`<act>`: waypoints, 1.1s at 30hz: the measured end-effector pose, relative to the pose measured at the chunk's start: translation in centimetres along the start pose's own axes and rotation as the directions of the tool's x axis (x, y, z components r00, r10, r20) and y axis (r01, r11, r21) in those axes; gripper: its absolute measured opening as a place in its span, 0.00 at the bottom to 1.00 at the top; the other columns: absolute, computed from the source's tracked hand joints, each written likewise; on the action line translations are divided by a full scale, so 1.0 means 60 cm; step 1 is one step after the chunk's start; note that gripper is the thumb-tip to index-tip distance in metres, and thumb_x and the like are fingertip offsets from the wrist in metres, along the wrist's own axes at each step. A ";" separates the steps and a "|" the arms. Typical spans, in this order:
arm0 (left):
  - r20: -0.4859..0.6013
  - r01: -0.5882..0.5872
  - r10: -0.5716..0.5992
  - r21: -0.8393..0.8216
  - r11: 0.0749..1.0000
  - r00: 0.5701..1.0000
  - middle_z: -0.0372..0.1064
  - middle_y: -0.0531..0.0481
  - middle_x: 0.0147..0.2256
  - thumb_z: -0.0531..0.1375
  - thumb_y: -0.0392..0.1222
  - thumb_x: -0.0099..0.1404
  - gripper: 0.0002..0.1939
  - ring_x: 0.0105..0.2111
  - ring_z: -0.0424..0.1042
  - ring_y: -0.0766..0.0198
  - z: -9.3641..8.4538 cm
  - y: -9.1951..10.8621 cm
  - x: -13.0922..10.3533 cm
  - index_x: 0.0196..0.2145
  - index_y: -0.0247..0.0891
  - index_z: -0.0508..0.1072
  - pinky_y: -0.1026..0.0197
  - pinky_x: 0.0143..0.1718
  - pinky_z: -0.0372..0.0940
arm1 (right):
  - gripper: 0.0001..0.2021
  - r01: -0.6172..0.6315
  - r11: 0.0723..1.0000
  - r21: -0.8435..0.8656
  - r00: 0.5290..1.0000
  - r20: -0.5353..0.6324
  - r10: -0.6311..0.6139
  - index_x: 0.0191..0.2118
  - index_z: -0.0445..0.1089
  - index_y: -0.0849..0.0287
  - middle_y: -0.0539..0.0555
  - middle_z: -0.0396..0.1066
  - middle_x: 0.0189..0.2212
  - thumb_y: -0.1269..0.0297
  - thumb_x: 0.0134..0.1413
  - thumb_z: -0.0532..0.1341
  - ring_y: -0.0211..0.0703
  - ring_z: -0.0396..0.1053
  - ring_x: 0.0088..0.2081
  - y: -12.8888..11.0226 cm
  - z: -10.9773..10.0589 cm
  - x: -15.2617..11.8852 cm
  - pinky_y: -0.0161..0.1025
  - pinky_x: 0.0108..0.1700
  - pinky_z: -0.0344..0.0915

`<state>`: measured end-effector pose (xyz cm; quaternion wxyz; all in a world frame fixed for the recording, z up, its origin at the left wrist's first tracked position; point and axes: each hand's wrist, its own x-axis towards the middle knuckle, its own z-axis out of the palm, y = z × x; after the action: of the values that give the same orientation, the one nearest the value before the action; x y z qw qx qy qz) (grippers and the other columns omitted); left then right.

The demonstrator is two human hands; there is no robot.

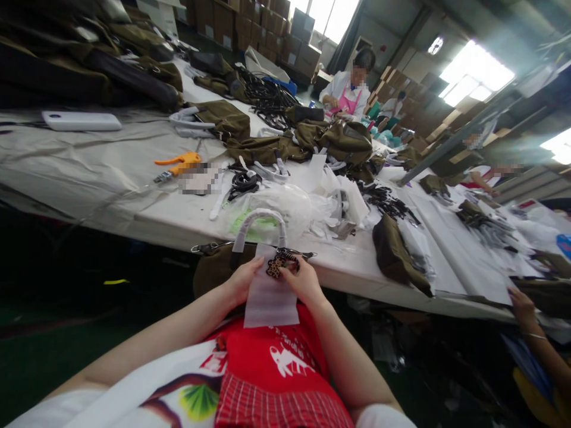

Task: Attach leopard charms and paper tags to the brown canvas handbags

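Note:
My left hand (244, 278) pinches the edge of a thin white translucent sheet (271, 306), perhaps a foam pouch. In the fingers of my right hand (305, 280) is a leopard-print charm (273, 267) with a dark coiled cord, held against the upper part of the sheet. Behind both hands an olive-brown handbag (209, 270) rests at the table's front edge, against my body. Its upright handle (261, 215) is wrapped in white, and metal clasps show at its ends. The sheet covers the bag's middle.
Clear plastic bags (285, 205) lie just beyond the handbag. To the left are an orange-handled air gun (181, 163) and a white power bank (81, 121). Olive bags (267, 148) and black straps (267, 98) fill the table (147, 208). A co-worker (350, 92) stands across; another person's hand (523, 306) is right.

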<state>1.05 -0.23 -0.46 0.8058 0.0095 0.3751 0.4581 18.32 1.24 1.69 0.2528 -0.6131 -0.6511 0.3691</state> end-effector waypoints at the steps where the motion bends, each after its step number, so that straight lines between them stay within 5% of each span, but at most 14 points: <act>1: 0.011 0.030 -0.030 -0.010 0.999 0.999 0.78 0.37 0.42 0.56 0.38 0.67 0.17 0.38 0.78 0.50 -0.001 0.001 0.002 0.52 0.30 0.71 0.46 0.46 0.72 | 0.18 0.032 0.995 -0.099 0.999 -0.037 -0.036 0.47 0.72 0.59 0.54 0.76 0.35 0.59 0.50 0.65 0.45 0.72 0.35 -0.001 -0.006 -0.009 0.42 0.42 0.68; 4: 0.032 0.126 -0.125 -0.031 0.992 0.992 0.78 0.34 0.41 0.53 0.42 0.69 0.18 0.39 0.78 0.50 0.000 0.006 0.006 0.47 0.26 0.74 0.48 0.48 0.71 | 0.17 0.090 0.953 -0.289 0.990 -0.076 -0.117 0.48 0.70 0.59 0.58 0.75 0.42 0.56 0.57 0.61 0.49 0.72 0.42 -0.011 -0.024 -0.037 0.41 0.45 0.65; 9: 0.099 0.228 -0.227 0.002 0.974 0.969 0.78 0.34 0.38 0.57 0.47 0.66 0.19 0.37 0.78 0.49 0.016 0.010 0.001 0.42 0.26 0.77 0.48 0.45 0.71 | 0.16 0.088 0.868 -0.489 0.992 0.122 -0.031 0.39 0.71 0.58 0.56 0.77 0.33 0.60 0.68 0.48 0.46 0.73 0.35 -0.027 -0.018 -0.081 0.37 0.36 0.60; 14: -0.002 -0.050 0.051 0.133 0.990 0.999 0.79 0.44 0.32 0.71 0.37 0.50 0.15 0.30 0.77 0.58 0.038 0.000 -0.002 0.37 0.32 0.78 0.58 0.37 0.72 | 0.14 0.129 0.798 -0.588 0.969 0.247 0.026 0.35 0.71 0.58 0.55 0.77 0.31 0.62 0.67 0.50 0.44 0.72 0.31 -0.043 0.020 -0.100 0.37 0.30 0.53; 17: -0.055 -0.120 0.130 0.157 0.980 0.990 0.79 0.47 0.30 0.73 0.33 0.43 0.19 0.29 0.76 0.60 0.042 -0.007 0.005 0.35 0.34 0.78 0.61 0.36 0.71 | 0.13 0.184 0.799 -0.573 0.957 0.289 -0.013 0.32 0.71 0.57 0.53 0.77 0.29 0.61 0.65 0.53 0.42 0.71 0.29 -0.047 0.023 -0.103 0.37 0.29 0.51; 19: -0.071 -0.131 0.145 0.168 0.977 0.987 0.79 0.47 0.29 0.74 0.33 0.41 0.20 0.29 0.77 0.59 0.041 -0.008 0.011 0.35 0.33 0.78 0.60 0.35 0.71 | 0.16 0.181 0.813 -0.554 0.972 0.226 -0.062 0.27 0.69 0.57 0.52 0.75 0.26 0.56 0.64 0.54 0.41 0.70 0.28 -0.044 0.008 -0.102 0.37 0.30 0.51; 22: -0.069 -0.121 0.135 0.178 0.977 0.988 0.79 0.47 0.29 0.74 0.34 0.40 0.20 0.28 0.76 0.58 0.038 -0.005 0.016 0.35 0.33 0.78 0.57 0.34 0.71 | 0.19 0.021 0.844 -0.537 0.990 -0.107 -0.093 0.26 0.68 0.57 0.52 0.73 0.25 0.51 0.63 0.53 0.41 0.68 0.29 -0.022 -0.030 -0.090 0.36 0.33 0.54; 25: -0.063 -0.115 0.129 0.185 0.976 0.990 0.78 0.46 0.28 0.73 0.34 0.41 0.19 0.27 0.76 0.57 0.036 -0.003 0.018 0.34 0.33 0.78 0.56 0.34 0.71 | 0.19 -0.099 0.896 -0.434 0.961 -0.274 -0.027 0.29 0.69 0.57 0.54 0.73 0.27 0.47 0.61 0.54 0.44 0.68 0.31 0.013 -0.058 -0.064 0.37 0.35 0.57; 30: -0.067 -0.136 0.155 0.221 0.966 0.986 0.79 0.45 0.29 0.73 0.35 0.41 0.19 0.28 0.76 0.57 0.030 -0.007 0.024 0.35 0.33 0.78 0.57 0.35 0.70 | 0.20 -0.117 0.975 0.189 0.992 -0.020 0.123 0.31 0.71 0.58 0.51 0.72 0.23 0.45 0.56 0.54 0.43 0.68 0.27 0.052 -0.028 -0.013 0.37 0.31 0.64; 33: -0.077 -0.174 0.200 0.255 0.951 0.977 0.79 0.44 0.32 0.73 0.36 0.41 0.23 0.32 0.77 0.54 0.026 -0.014 0.028 0.37 0.33 0.78 0.55 0.38 0.69 | 0.18 -0.035 0.920 0.390 0.973 -0.195 0.120 0.40 0.73 0.60 0.54 0.77 0.34 0.51 0.54 0.57 0.46 0.73 0.36 0.040 0.004 0.010 0.40 0.40 0.68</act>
<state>3.13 1.06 -0.62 0.7310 0.1218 0.4674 0.4820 19.52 1.73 -0.44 0.4221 -0.6135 -0.5100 0.4305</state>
